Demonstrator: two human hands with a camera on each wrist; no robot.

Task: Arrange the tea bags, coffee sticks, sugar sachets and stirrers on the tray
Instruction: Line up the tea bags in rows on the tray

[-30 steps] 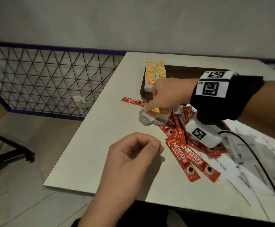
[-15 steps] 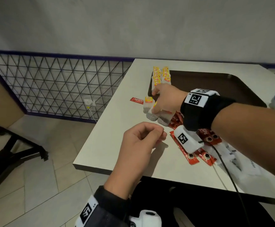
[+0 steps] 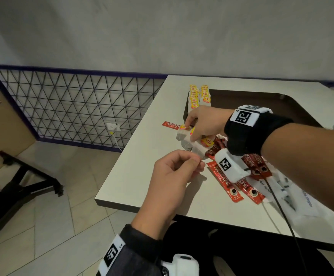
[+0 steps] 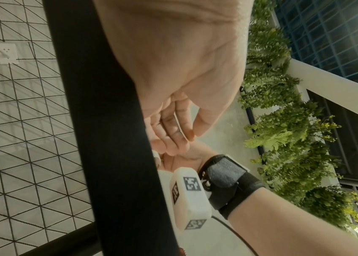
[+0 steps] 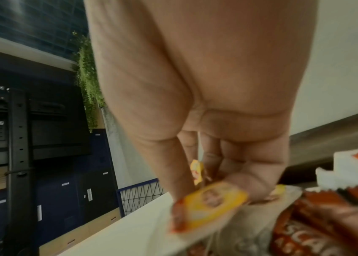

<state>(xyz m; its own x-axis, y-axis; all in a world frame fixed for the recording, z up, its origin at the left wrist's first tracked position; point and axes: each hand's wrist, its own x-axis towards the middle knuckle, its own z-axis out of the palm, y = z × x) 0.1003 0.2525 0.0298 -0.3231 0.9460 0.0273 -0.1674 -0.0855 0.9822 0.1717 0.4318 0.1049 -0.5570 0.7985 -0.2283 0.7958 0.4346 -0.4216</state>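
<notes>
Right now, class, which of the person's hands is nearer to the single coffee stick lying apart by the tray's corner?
Right. The right hand reaches just beside that lone coffee stick, fingertips on the loose tea bags. The left hand hovers nearer the table's front edge.

White table (image 3: pixel 142 176): dark tray (image 3: pixel 241 96), loose tea bags (image 3: pixel 190 144), coffee sticks (image 3: pixel 225 182), white sachets (image 3: pixel 293 198).

Tea bags (image 3: pixel 199 95) line the tray's (image 3: pixel 241 100) left edge; coffee sticks (image 3: pixel 239 182) lie before it.
</notes>
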